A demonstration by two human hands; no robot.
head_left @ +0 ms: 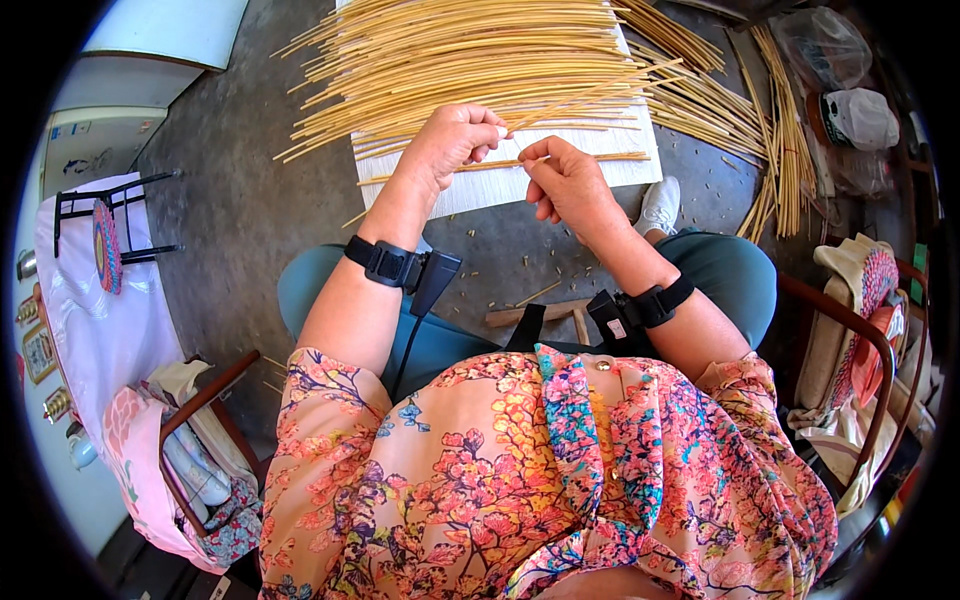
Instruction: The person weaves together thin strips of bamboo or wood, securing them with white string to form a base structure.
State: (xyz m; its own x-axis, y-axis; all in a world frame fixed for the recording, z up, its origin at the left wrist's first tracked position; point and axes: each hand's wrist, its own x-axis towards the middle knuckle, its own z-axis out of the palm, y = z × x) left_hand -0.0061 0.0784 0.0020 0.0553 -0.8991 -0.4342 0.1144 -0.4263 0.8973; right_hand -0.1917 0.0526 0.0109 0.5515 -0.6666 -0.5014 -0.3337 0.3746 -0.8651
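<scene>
One thin yellow stalk (590, 100), above the near part of a white ribbed sheet (440, 203); long axis slanting, near end at the left hand, far end pointing away and to the right, steeper than the stalks behind it. Left hand (455, 142): thumb and fingers pinched together on the stalk's near end. Right hand (570, 188): thumb and forefinger drawn close, remaining fingers curled; whether anything is gripped, cannot tell. Beneath and beside the right hand, a low stalk (615, 157), running left to right along the sheet's near side. Beyond the hands, a broad layer of stalks (470, 65), spread side by side, long axes running left to right, many ends overhanging the left edge. At right, a long bundle (788, 165) on the grey floor (235, 150), pointing away from the person. Small cut pieces scattered near one white shoe (659, 204). One piece of wood (540, 313), lying between the knees. Two black wristbands (385, 262), one per forearm.
</scene>
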